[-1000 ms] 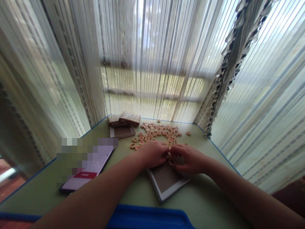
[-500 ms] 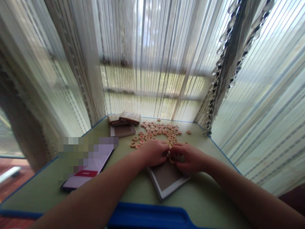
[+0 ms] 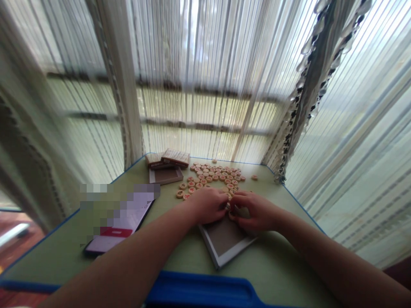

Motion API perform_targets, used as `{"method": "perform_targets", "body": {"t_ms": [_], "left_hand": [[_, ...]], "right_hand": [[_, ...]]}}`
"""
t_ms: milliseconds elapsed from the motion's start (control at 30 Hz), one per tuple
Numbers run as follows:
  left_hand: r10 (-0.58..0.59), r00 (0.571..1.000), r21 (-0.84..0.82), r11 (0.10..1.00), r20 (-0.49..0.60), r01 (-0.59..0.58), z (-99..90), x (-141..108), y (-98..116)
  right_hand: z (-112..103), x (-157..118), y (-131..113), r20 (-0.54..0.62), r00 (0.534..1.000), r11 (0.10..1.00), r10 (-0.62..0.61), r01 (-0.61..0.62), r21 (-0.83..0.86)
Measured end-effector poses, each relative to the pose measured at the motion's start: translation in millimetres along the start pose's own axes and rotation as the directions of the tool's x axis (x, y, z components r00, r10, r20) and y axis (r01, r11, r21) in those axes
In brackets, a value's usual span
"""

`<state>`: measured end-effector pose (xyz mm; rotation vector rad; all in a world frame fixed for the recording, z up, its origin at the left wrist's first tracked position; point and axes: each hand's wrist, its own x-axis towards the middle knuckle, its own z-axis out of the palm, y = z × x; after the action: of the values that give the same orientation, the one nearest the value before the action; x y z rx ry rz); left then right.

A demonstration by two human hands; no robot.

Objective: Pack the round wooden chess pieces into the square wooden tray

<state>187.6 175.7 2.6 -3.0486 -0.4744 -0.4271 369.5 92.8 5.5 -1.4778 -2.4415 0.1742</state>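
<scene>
Pinching a disc [image 3: 231, 215], the right hand [image 3: 233, 209] has its grip nearly closed over the open box [image 3: 224, 240]; the left hand [image 3: 208, 205] curls, its hold hidden; loose discs [image 3: 215, 178] spread toward twelve o'clock.

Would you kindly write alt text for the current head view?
A person's left hand and right hand are close together at the far end of a shallow open box, with many round pieces spread beyond on a green table. A phone lies at left.
</scene>
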Motion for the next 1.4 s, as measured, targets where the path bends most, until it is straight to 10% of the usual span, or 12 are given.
{"method": "perform_targets", "body": {"t_ms": [800,1100,1400], "left_hand": [[-0.164,0.982,0.071,0.985,0.092,0.158,-11.0,-3.4,-0.6],[-0.13,0.991,-0.051,0.99,-0.007,0.13,-0.2,-0.7,2.9],[-0.481,0.833,-0.064,0.873,-0.273,0.483,15.2,7.3,-27.5]], "right_hand": [[-1.4,0.8,-4.2,0.036,0.999,1.0,-0.027,0.027,-0.007],[11.7,6.8,32.5,-0.355,0.909,0.922,0.219,-0.312,-0.228],[27.6,7.2,50.2,-0.162,0.94,0.916,0.299,-0.33,-0.226]]}}
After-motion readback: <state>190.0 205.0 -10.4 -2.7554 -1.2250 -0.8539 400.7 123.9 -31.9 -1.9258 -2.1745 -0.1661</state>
